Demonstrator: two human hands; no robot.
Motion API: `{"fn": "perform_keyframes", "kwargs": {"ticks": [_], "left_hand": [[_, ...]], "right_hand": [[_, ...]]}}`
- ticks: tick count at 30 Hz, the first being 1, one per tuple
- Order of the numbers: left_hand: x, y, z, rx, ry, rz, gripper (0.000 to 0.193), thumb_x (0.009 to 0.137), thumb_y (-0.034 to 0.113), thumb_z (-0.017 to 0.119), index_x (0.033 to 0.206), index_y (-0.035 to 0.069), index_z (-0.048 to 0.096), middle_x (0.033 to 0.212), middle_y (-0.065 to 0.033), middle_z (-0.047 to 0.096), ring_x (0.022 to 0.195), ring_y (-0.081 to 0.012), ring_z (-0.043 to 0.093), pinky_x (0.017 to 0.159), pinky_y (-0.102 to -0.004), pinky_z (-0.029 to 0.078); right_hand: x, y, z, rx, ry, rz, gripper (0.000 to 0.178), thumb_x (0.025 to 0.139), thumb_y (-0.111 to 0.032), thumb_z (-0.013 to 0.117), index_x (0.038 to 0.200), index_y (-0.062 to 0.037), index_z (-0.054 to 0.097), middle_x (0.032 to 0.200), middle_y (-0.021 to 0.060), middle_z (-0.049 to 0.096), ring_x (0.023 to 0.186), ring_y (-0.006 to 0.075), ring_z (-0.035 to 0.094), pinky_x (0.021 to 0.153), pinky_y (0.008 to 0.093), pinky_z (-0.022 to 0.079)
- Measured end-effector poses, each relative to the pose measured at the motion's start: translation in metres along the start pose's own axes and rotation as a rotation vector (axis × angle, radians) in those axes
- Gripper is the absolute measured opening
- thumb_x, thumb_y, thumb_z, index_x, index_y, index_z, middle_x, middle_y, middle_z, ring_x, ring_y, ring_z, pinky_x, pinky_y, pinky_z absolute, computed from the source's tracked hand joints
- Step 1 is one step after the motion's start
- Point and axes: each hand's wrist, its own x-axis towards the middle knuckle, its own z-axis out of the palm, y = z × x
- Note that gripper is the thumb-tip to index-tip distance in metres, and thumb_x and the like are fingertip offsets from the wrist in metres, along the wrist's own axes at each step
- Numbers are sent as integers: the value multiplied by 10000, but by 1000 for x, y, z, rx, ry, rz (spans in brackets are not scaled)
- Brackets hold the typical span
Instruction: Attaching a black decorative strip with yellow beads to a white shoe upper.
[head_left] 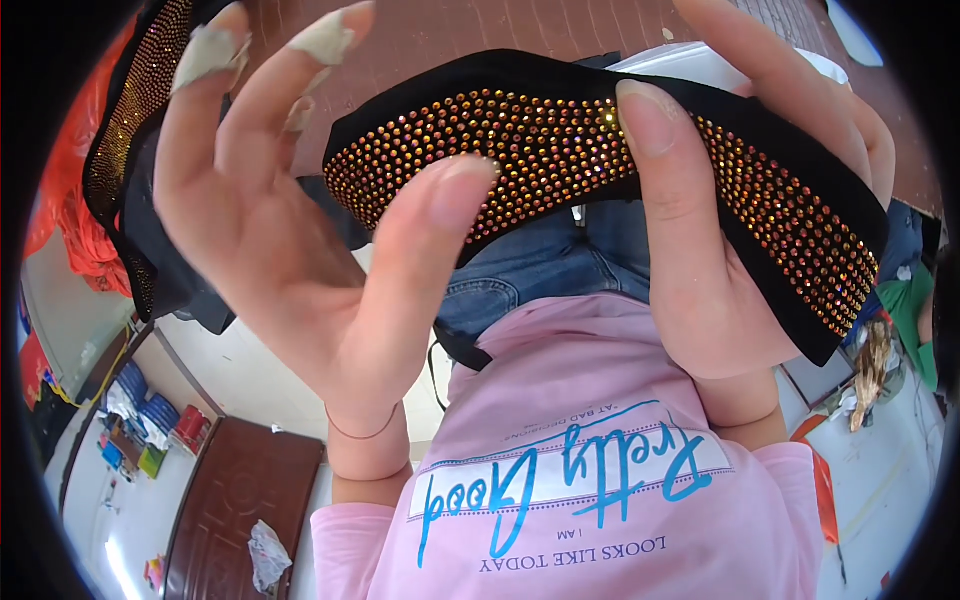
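Observation:
A curved black fabric strap [540, 130] covered with rows of orange-gold rhinestones is held up in front of my pink shirt. My right hand [700, 220] grips it, thumb pressed on the studded face and fingers behind. At the strap's left end my left hand [300, 220] has its fingers spread apart, with pale tape around some fingertips. Its thumb overlaps the rhinestones; whether it touches them I cannot tell.
A similar studded black strap [125, 120] hangs at the far left beside a red plastic bag [85, 220]. A brown wooden surface [430, 35] lies at the top, with a white item [690, 62] on it. Below left is a brown door [235, 500].

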Motion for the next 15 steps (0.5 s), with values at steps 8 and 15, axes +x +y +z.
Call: {"fn": "perform_keyframes", "kwargs": {"ticks": [8,15], "left_hand": [[-5,6,2,192,23,-338,725,803,105,657,1401,43,251,1151,-165,597,1090,-258,547,979,-337,392],[-23,-38,-16,271,104,277,870,766,199,769,1405,45,198,1123,-146,610,1031,-276,608,947,-353,452]], "right_hand": [[-4,-4,-3,-36,-60,57,240,731,-102,685,962,-92,619,960,38,610,780,205,526,719,312,407],[-9,-12,-8,-162,-167,63,353,779,-112,690,1125,-79,626,983,36,570,829,124,489,778,246,389]]}}
